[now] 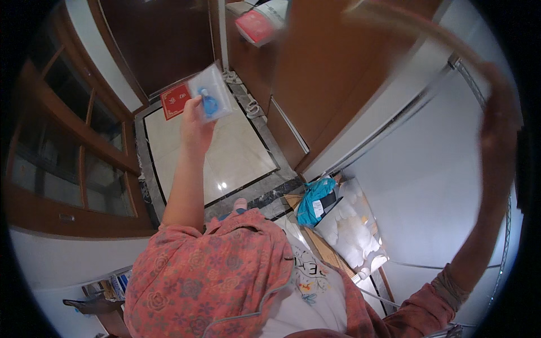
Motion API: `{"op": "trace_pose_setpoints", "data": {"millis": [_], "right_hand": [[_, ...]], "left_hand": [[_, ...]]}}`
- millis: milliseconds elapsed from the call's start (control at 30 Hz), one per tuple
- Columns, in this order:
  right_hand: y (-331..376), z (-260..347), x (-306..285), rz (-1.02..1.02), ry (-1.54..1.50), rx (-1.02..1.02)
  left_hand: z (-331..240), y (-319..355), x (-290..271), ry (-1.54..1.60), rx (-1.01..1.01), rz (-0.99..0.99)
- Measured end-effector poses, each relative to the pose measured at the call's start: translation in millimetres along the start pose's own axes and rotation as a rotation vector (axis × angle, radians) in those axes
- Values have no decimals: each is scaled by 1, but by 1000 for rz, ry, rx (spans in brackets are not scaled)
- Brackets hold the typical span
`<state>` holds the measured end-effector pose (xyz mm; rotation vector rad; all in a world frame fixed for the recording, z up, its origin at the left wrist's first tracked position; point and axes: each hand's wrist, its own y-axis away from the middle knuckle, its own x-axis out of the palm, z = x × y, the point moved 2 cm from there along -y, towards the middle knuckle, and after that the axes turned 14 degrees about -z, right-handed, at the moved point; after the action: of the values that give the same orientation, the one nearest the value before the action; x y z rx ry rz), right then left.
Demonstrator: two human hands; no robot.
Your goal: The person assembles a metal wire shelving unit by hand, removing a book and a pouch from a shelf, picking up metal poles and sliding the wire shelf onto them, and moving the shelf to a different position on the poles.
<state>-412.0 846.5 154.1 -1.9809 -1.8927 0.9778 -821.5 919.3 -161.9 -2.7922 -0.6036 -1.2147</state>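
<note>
My left hand (pixel 197 115) is closed on a clear plastic packet (pixel 222 93) with a blue item (pixel 208 103) showing through it. A red card (pixel 176 101) with pale markings sticks out beside the packet, to the left of my fingers. High at the right, my blurred right hand (pixel 499 112) meets the end of a long pale strip (pixel 414 22). This strip is smeared too and runs toward the top of the view; its kind is unclear. My right fingers seem closed around it, though blur hides their detail.
Wooden glass-paned doors (pixel 79 129) stand at left, a dark door (pixel 160 45) ahead. A brown cabinet (pixel 332 73) has a red-and-white package (pixel 262 25) near its top. Shoes (pixel 253 109) lie along its base. A teal bag (pixel 316 203) rests low right, by a white panel (pixel 417 169).
</note>
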Motion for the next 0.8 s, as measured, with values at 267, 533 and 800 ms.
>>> {"op": "trace_pose_setpoints", "data": {"millis": [267, 533, 800], "right_hand": [[-46, 217, 133, -130, -725, -78], [-145, 363, 272, -486, -1036, -2], [-145, 490, 375, -410, -1257, 352]], "left_hand": [[-11, -11, -105, -50, -257, -102], [-45, -51, -188, 223, -417, -79], [-72, -93, -251, -131, -369, -360]]}}
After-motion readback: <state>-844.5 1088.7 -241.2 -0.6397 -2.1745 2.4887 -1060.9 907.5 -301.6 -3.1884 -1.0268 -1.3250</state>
